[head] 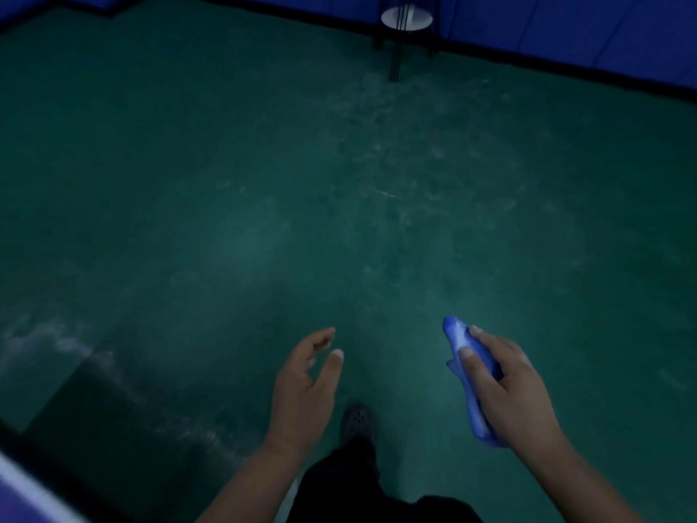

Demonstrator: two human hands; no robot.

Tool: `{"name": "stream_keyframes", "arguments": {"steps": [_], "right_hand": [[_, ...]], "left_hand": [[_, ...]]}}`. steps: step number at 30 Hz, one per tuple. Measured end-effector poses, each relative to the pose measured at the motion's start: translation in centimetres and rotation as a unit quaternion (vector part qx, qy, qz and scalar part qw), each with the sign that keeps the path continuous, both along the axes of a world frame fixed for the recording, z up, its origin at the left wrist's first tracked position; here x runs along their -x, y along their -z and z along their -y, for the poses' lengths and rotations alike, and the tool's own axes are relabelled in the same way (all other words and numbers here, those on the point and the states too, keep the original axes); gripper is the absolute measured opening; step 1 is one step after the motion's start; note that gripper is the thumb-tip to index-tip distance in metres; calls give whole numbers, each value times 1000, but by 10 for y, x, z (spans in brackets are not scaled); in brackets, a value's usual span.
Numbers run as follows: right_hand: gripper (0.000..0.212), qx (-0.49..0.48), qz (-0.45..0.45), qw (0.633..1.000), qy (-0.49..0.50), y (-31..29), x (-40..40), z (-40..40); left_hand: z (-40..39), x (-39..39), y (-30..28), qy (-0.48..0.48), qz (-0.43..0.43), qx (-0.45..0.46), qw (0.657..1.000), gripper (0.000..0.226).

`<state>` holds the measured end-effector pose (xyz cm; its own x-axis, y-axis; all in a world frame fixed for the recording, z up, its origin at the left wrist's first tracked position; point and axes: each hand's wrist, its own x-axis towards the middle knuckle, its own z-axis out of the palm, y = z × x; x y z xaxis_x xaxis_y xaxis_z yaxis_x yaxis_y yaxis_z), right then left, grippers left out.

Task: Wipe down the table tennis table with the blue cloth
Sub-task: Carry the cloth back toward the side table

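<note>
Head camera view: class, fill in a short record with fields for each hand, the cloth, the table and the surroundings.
left hand: open, holds nothing
right hand: grips the blue cloth
cloth state: bunched, held above the green floor
table: only a corner edge shows, lower left
background: blue wall, black stand

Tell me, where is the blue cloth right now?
In the head view the blue cloth sits low and right of centre, gripped in the right hand above the green floor, across from the empty left hand.

No readable text or labels anywhere.
</note>
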<state>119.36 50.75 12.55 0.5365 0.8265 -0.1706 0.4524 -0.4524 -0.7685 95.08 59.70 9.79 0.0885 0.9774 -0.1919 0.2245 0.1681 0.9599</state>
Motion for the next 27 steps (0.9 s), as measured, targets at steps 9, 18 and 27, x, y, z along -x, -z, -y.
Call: {"name": "stream_keyframes", "arguments": {"steps": [9,18,27], "right_hand": [[38,-17,11,998,60,-12,-129,-239],[38,-4,-5,998,64,6,-267,-494],[37,-1,11,999,-31,-7,-358,-781]], "left_hand": [[-264,-134,-12,77,-18,-32,996,28],[-502,-283,-9,117,-57,-10,991,47],[-763,-336,-25,15,-58,-27,998,41]]}}
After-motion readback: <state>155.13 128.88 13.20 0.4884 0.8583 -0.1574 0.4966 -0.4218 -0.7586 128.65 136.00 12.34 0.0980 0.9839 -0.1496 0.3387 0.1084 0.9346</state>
